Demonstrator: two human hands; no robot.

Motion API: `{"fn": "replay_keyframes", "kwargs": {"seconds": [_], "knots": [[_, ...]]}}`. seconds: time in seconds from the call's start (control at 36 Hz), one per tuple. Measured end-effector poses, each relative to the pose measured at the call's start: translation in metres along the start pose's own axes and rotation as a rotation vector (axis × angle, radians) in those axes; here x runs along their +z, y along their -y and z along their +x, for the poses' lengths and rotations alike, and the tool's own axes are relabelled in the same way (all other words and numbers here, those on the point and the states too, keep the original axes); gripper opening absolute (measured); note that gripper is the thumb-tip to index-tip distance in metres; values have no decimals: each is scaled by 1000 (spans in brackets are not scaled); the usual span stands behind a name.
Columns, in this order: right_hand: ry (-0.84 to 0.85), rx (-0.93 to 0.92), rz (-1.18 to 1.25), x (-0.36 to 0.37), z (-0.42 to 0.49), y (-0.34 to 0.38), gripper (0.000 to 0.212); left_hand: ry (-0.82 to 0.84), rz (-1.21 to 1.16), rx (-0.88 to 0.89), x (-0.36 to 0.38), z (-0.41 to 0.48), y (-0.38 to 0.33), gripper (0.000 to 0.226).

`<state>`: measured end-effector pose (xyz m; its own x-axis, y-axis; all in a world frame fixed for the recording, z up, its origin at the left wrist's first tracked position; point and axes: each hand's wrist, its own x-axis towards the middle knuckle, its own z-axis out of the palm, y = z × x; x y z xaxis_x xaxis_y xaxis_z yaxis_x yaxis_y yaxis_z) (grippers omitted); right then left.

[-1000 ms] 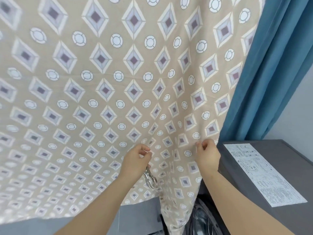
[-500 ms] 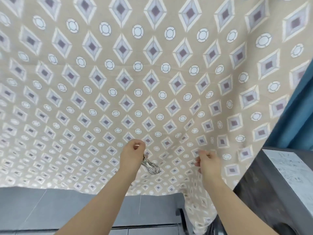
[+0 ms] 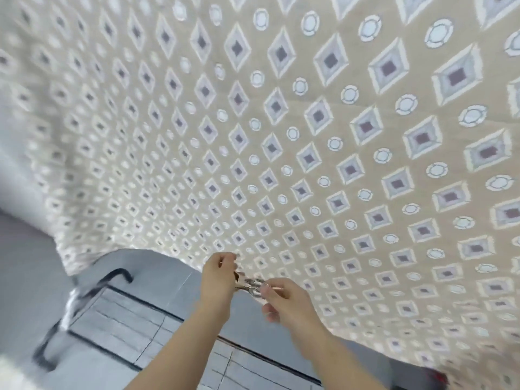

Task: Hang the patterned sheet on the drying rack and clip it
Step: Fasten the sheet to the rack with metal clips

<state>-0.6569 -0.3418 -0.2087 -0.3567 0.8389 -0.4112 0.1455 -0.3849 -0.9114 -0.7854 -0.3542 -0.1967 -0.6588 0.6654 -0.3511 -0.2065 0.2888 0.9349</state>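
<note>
Clip (image 3: 252, 285) between both hands' fingers (image 3: 277, 291)

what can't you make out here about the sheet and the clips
Head view only:
1. What the sheet hangs from: its top runs off the upper edge.
2. Clips: small and blurred between the left hand and right hand; their number is unclear.
3. Right hand's grip: motion blur hides whether its fingers pinch a clip.
4. Black frame at lower left: smeared, partly covered by the sheet.
</note>
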Motion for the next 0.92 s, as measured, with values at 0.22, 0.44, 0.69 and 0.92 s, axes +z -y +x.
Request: {"fn": "replay_keyframes", "kwargs": {"seconds": [0.22,0.44,0.69,0.92], "knots": [[46,144,208,122,44,7,7,193,98,-77,-119,57,-7,12],[150,379,362,188,93,18,9,256,310,-73,-189,90,-1,39],[237,455,279,229,135,28,8,97,340,-114,-225,126,4,41],[312,475,199,286,160,28,12,-71,284,-118,-263,152,10,30]]}}
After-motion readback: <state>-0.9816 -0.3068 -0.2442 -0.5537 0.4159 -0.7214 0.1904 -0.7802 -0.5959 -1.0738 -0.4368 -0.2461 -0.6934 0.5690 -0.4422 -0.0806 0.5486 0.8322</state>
